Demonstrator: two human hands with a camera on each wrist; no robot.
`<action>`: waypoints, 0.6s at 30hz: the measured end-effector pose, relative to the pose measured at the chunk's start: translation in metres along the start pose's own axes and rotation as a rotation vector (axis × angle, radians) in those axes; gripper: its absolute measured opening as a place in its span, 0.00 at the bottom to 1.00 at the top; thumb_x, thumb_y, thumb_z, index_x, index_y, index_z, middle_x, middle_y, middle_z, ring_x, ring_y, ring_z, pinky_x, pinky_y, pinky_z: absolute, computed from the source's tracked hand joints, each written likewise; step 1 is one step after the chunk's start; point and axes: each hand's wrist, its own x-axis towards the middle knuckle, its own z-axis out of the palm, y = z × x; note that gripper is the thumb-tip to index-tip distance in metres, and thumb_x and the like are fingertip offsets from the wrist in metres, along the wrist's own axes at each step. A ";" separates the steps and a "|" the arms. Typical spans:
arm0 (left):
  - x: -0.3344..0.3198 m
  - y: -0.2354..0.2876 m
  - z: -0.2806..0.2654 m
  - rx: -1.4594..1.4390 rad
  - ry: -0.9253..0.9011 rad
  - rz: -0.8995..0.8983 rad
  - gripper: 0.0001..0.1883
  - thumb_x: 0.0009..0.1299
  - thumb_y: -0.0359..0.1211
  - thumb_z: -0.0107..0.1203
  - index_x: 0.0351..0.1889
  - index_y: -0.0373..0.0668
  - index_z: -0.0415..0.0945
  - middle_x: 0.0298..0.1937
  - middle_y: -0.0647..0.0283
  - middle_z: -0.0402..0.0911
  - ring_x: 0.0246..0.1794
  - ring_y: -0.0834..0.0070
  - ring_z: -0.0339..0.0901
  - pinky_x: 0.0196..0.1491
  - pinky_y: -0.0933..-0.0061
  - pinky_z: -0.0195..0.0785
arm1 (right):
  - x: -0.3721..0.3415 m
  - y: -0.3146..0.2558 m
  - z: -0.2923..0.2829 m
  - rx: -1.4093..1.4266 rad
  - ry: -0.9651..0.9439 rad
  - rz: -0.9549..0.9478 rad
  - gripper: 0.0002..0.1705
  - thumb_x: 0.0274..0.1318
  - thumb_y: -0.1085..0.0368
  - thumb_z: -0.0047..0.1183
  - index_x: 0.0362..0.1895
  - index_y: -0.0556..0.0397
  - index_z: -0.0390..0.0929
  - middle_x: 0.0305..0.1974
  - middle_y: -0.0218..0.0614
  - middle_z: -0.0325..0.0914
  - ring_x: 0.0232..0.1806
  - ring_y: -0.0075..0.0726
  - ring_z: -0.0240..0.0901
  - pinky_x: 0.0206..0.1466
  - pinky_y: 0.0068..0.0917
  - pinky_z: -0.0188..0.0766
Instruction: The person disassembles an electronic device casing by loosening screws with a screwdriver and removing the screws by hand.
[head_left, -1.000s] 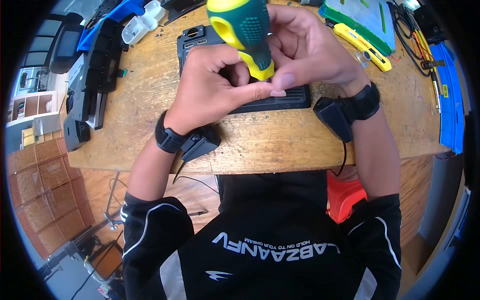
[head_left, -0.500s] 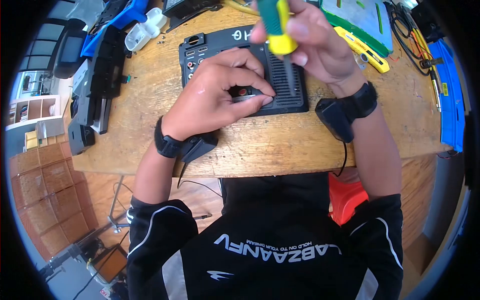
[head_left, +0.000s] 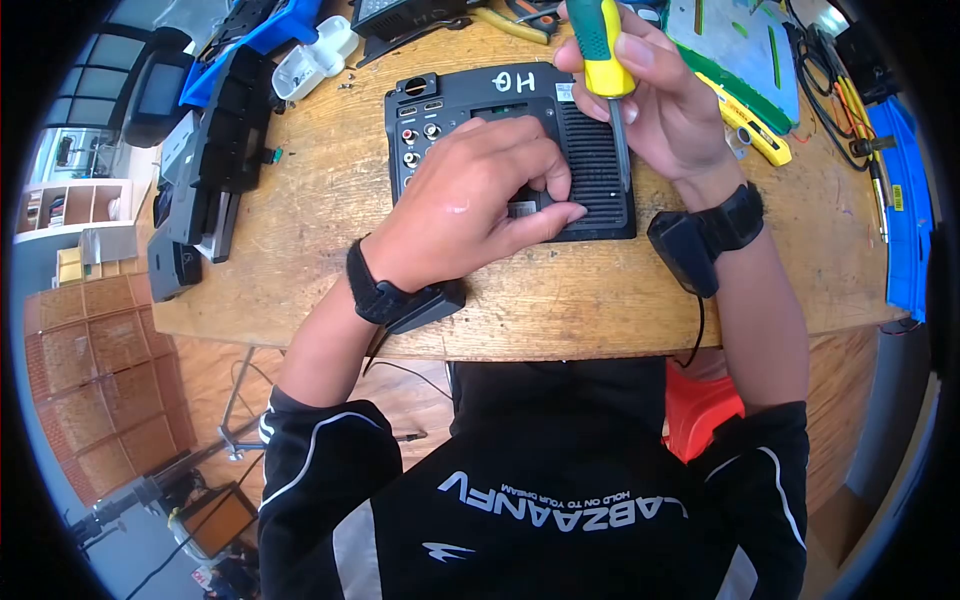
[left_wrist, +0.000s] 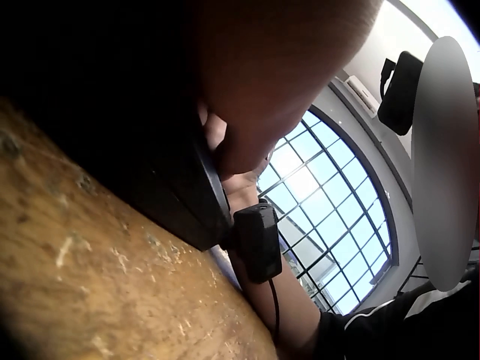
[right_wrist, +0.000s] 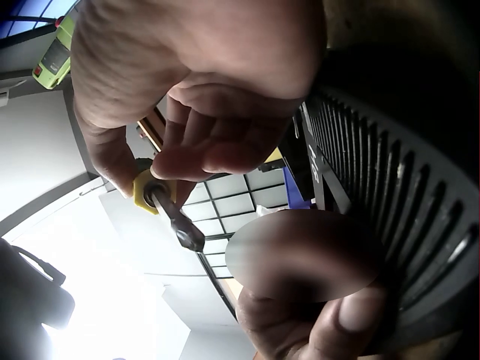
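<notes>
A black electronics housing (head_left: pixel 470 88) with round and flat ports, a slotted vent (head_left: pixel 590 140) and white lettering lies on the wooden bench. My right hand (head_left: pixel 665 110) grips a green-and-yellow screwdriver (head_left: pixel 605 60) over the vent's right side. Its metal shaft points down in the head view, and the tip shows in the right wrist view. Across the housing's lower middle rests my left hand (head_left: pixel 485 190), fingers bent, thumb and index tips close together beside the vent. I cannot tell whether a small part sits between them. The left wrist view hides those fingertips.
Behind the right hand, a yellow utility knife (head_left: pixel 745 120) lies by a green-edged tray (head_left: pixel 740 60). A white divided container (head_left: pixel 315 60) stands at the back left. Black housings (head_left: pixel 225 135) line the left side; a blue rail (head_left: pixel 905 210) and cables are at the right.
One second ago both hands met around the screwdriver's lower end. The right hand has since lifted it away, up and to the right; the left stays on the housing.
</notes>
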 end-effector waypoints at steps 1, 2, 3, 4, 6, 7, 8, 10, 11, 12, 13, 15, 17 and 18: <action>0.000 0.000 0.000 0.008 -0.002 -0.022 0.10 0.61 0.33 0.72 0.37 0.43 0.83 0.34 0.63 0.77 0.36 0.64 0.77 0.40 0.67 0.68 | -0.001 -0.002 0.003 0.023 0.004 0.003 0.27 0.62 0.63 0.61 0.63 0.56 0.69 0.48 0.49 0.85 0.38 0.26 0.83 0.33 0.12 0.75; 0.000 0.001 -0.002 0.008 0.000 -0.021 0.10 0.61 0.33 0.72 0.37 0.43 0.83 0.34 0.63 0.77 0.36 0.64 0.77 0.40 0.67 0.68 | -0.001 -0.003 0.007 0.047 0.010 0.005 0.27 0.63 0.63 0.61 0.63 0.56 0.68 0.48 0.49 0.85 0.38 0.26 0.83 0.34 0.12 0.75; 0.001 0.003 -0.003 -0.022 -0.003 -0.004 0.10 0.61 0.33 0.72 0.37 0.43 0.83 0.33 0.64 0.77 0.36 0.65 0.77 0.40 0.67 0.68 | -0.001 -0.003 0.009 0.047 0.011 0.005 0.27 0.63 0.63 0.61 0.63 0.56 0.68 0.48 0.49 0.85 0.38 0.26 0.83 0.34 0.12 0.75; 0.001 0.005 -0.004 -0.056 -0.006 0.012 0.10 0.61 0.33 0.72 0.37 0.43 0.84 0.33 0.64 0.77 0.36 0.65 0.77 0.40 0.68 0.68 | -0.002 -0.003 0.010 0.042 0.029 0.008 0.28 0.62 0.63 0.61 0.63 0.56 0.68 0.47 0.49 0.85 0.38 0.27 0.83 0.34 0.12 0.75; 0.000 -0.001 -0.004 -0.107 -0.010 0.040 0.09 0.62 0.32 0.72 0.37 0.43 0.84 0.32 0.65 0.77 0.35 0.67 0.77 0.39 0.68 0.68 | -0.004 -0.003 0.010 0.034 0.049 0.014 0.28 0.62 0.63 0.61 0.63 0.57 0.68 0.47 0.49 0.85 0.38 0.27 0.83 0.34 0.12 0.75; -0.001 -0.004 -0.004 -0.153 -0.011 0.069 0.09 0.62 0.32 0.71 0.37 0.42 0.84 0.31 0.65 0.77 0.34 0.68 0.77 0.39 0.69 0.68 | -0.003 -0.004 0.009 0.033 0.022 0.019 0.28 0.62 0.63 0.61 0.63 0.56 0.68 0.47 0.49 0.85 0.38 0.27 0.83 0.34 0.12 0.76; -0.001 -0.004 -0.004 -0.154 -0.007 0.072 0.09 0.62 0.32 0.71 0.37 0.42 0.84 0.31 0.65 0.77 0.34 0.68 0.77 0.39 0.69 0.68 | -0.002 -0.005 0.008 0.030 -0.005 0.025 0.28 0.62 0.63 0.61 0.63 0.56 0.68 0.47 0.49 0.85 0.38 0.27 0.83 0.35 0.12 0.76; -0.002 -0.005 -0.002 -0.166 -0.027 0.018 0.08 0.63 0.31 0.71 0.36 0.41 0.84 0.31 0.66 0.77 0.31 0.71 0.76 0.38 0.69 0.67 | -0.001 -0.005 0.008 0.034 0.000 0.027 0.28 0.62 0.63 0.61 0.63 0.56 0.68 0.47 0.50 0.85 0.38 0.27 0.83 0.34 0.12 0.76; -0.002 -0.004 -0.002 -0.174 -0.028 0.023 0.08 0.63 0.31 0.71 0.36 0.41 0.84 0.31 0.66 0.77 0.31 0.71 0.76 0.38 0.69 0.67 | -0.001 -0.004 0.009 0.041 0.005 0.028 0.28 0.62 0.63 0.61 0.63 0.56 0.68 0.47 0.50 0.85 0.39 0.27 0.83 0.34 0.12 0.76; -0.001 -0.002 -0.004 -0.148 -0.041 -0.015 0.08 0.63 0.31 0.71 0.36 0.41 0.83 0.30 0.66 0.77 0.30 0.72 0.75 0.38 0.69 0.66 | 0.000 -0.004 0.008 0.040 0.008 0.045 0.29 0.62 0.63 0.61 0.64 0.57 0.67 0.48 0.50 0.85 0.40 0.26 0.83 0.35 0.11 0.75; 0.000 0.000 -0.004 -0.122 -0.051 -0.052 0.08 0.63 0.30 0.71 0.35 0.41 0.82 0.30 0.66 0.76 0.29 0.72 0.74 0.38 0.69 0.65 | -0.001 -0.005 0.010 0.027 0.013 0.046 0.29 0.62 0.63 0.61 0.64 0.57 0.67 0.48 0.50 0.85 0.40 0.26 0.83 0.35 0.11 0.75; 0.002 0.003 -0.003 -0.108 -0.028 -0.023 0.09 0.63 0.32 0.71 0.33 0.42 0.81 0.29 0.66 0.76 0.27 0.72 0.72 0.38 0.70 0.62 | -0.002 -0.010 0.021 -0.069 0.145 0.099 0.30 0.62 0.62 0.62 0.65 0.57 0.67 0.49 0.50 0.85 0.41 0.26 0.83 0.35 0.11 0.75; 0.002 0.006 -0.003 -0.034 -0.035 -0.059 0.09 0.64 0.32 0.71 0.32 0.43 0.79 0.29 0.66 0.75 0.27 0.72 0.71 0.38 0.71 0.61 | 0.000 -0.001 0.003 -0.012 0.006 0.055 0.33 0.63 0.60 0.62 0.67 0.58 0.65 0.50 0.53 0.85 0.42 0.26 0.83 0.34 0.10 0.75; 0.003 0.006 -0.002 -0.024 -0.026 -0.034 0.09 0.65 0.32 0.70 0.32 0.42 0.78 0.29 0.65 0.74 0.27 0.71 0.71 0.38 0.70 0.61 | 0.001 -0.001 0.002 -0.025 -0.003 0.049 0.33 0.63 0.60 0.62 0.68 0.58 0.64 0.51 0.54 0.84 0.42 0.26 0.83 0.34 0.10 0.75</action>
